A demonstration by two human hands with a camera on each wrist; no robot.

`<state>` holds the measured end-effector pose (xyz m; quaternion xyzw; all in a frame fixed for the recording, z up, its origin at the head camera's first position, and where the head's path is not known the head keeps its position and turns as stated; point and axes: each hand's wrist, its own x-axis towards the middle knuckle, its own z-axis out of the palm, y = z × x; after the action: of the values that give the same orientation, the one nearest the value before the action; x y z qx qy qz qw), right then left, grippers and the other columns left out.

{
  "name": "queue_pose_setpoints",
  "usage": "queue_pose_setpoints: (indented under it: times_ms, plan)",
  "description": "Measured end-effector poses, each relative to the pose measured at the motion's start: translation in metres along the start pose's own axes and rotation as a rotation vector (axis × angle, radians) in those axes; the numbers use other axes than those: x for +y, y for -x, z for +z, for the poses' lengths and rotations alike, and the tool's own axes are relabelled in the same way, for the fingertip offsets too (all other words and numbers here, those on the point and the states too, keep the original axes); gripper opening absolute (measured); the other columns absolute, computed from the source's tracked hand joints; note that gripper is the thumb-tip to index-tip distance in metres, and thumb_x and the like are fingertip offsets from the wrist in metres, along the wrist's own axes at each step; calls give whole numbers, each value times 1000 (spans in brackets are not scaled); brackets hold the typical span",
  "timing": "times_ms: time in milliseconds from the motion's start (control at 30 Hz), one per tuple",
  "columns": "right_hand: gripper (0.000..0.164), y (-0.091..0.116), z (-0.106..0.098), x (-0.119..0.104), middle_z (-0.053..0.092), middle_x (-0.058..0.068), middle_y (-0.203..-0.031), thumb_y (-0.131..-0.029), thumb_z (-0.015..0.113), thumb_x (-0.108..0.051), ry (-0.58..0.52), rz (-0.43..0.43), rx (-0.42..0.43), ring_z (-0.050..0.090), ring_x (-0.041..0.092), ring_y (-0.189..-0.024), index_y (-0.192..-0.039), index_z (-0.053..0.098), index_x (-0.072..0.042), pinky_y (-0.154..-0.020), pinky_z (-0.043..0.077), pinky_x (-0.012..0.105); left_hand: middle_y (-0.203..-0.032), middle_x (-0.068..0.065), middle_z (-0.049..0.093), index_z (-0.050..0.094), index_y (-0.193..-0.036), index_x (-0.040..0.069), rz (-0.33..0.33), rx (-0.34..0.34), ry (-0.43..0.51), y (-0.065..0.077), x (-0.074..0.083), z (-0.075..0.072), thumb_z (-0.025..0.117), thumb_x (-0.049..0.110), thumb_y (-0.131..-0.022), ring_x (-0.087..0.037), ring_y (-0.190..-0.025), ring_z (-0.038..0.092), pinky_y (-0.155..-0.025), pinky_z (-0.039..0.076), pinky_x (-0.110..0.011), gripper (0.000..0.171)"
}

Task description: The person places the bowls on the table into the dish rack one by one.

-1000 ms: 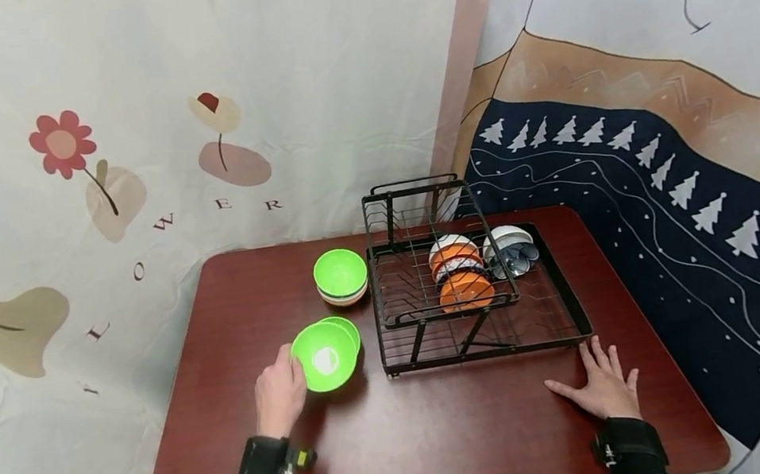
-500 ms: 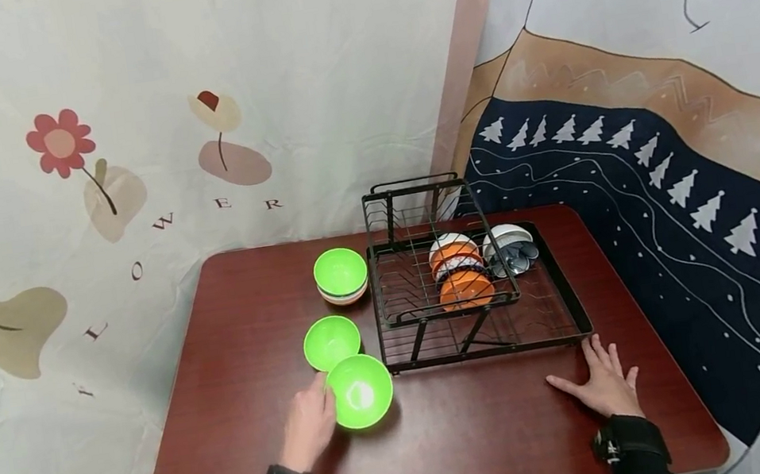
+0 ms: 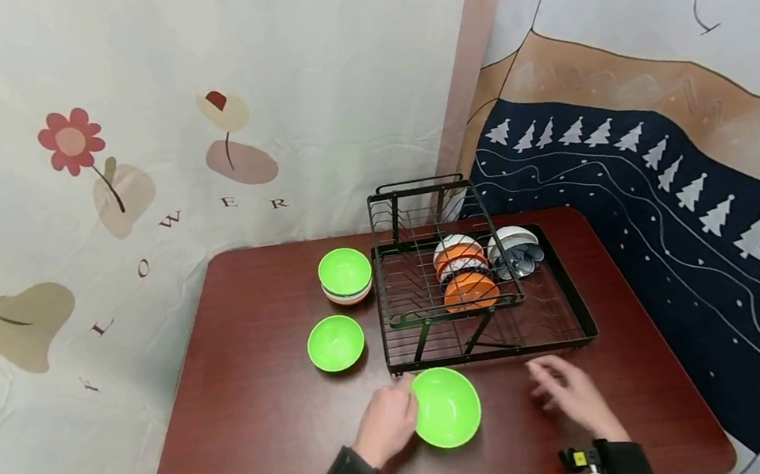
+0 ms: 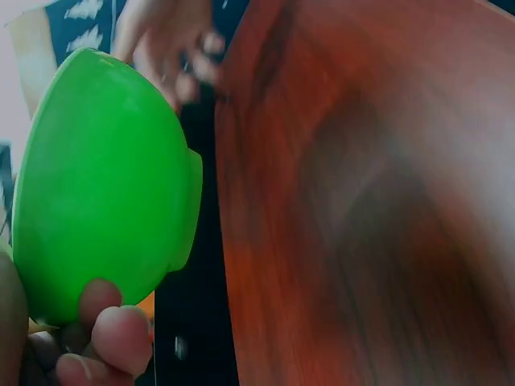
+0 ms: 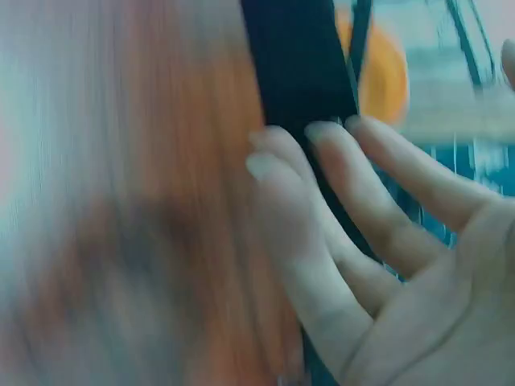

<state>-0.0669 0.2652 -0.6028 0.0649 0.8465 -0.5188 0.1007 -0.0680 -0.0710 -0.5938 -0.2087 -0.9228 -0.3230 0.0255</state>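
Observation:
My left hand (image 3: 387, 422) pinches the left rim of a green bowl (image 3: 447, 407), held above the table in front of the rack. In the left wrist view the same bowl (image 4: 105, 185) is seen side-on, thumb and fingers at its edge. To its right, my right hand (image 3: 574, 396) hovers over the table with loosely bent fingers and holds nothing. The right wrist view shows that hand's fingers (image 5: 362, 189) relaxed and apart from the bowl. Another green bowl (image 3: 336, 344) stands on the table left of the rack. Behind it sits a bowl stack (image 3: 345, 272) with a green one on top.
A black two-tier wire dish rack (image 3: 492, 353) stands at the middle back. In it, orange and white bowls (image 3: 469, 289) stand on edge, with grey-white bowls (image 3: 517, 251) beside them. The reddish-brown table (image 3: 249, 446) ends at a printed cloth wall (image 3: 305, 103).
The left hand has carried the green bowl rightward and toward me, away from the other green bowl. The right hand has lifted from the table by the rack's corner and shifted left, fingers now bent.

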Motion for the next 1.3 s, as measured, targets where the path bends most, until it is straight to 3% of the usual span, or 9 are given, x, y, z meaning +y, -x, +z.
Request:
queue_pose_setpoints:
  times_ms: [133,267,433,600,733,833,967,1100,1300]
  plan:
    - [48,-5,42,-20,57,26,-126,-108,43,-31,-156,-95,-316,68,28,-92,-142,47,2,-74,58,45,-61,10,47,61,-104,8,57,-19,-2,-7,16,13,56,7,-93,-4,-54,49,-48,42,-20,12]
    - [58,-7,69,-30,52,19,-136,-107,42,-39,-268,-43,-516,59,17,-109,-148,39,1,-90,51,38,-59,11,43,60,-97,9,102,-17,-22,-9,23,19,55,7,-95,-3,-51,47,-45,39,-20,6]
    - [53,-9,75,-31,63,15,-113,-105,47,-31,-364,9,-606,65,23,-92,-143,41,6,-80,54,37,-56,12,37,59,-93,9,126,-11,-41,-9,22,20,55,7,-94,-1,-47,40,-42,34,-17,5]
    - [52,-14,68,-28,64,14,-112,-105,48,-27,-340,-12,-614,66,25,-91,-143,41,7,-79,55,39,-62,13,52,67,-109,14,118,-35,36,-9,9,16,51,26,-103,0,-55,50,-54,44,-18,22]
    - [57,-17,44,-22,62,18,-117,-105,49,-26,-283,-30,-544,67,22,-94,-145,34,11,-81,56,37,-62,15,54,71,-118,19,76,-46,-4,-1,-20,4,51,49,-100,0,-55,50,-60,47,-22,40]
    - [57,-17,13,-13,63,20,-115,-105,48,-25,-245,-72,-457,67,20,-93,-144,32,14,-80,57,37,-64,14,57,71,-119,23,-1,-20,-96,15,-59,-14,59,53,-95,-4,-56,51,-59,46,-25,40]
    - [52,-14,-28,3,66,19,-102,-106,46,-21,-225,-78,-328,70,22,-85,-140,34,16,-74,58,40,-100,2,69,67,-126,24,-154,103,-254,46,-120,-47,74,57,-80,-19,-92,63,-78,50,-45,57]
    - [48,-4,-63,18,69,13,-94,-106,46,-18,-179,-5,-121,70,18,-79,-138,35,16,-70,58,35,-147,-7,49,49,-147,23,-267,160,-327,67,-166,-65,75,73,-68,-36,-136,39,-101,29,-66,97]
    - [26,10,-111,51,70,1,-89,-106,48,-23,-206,68,71,68,12,-78,-126,53,-6,-68,57,30,-163,-9,22,28,-157,28,-359,52,-346,81,-197,-57,59,87,-68,-42,-148,13,-105,5,-76,112]
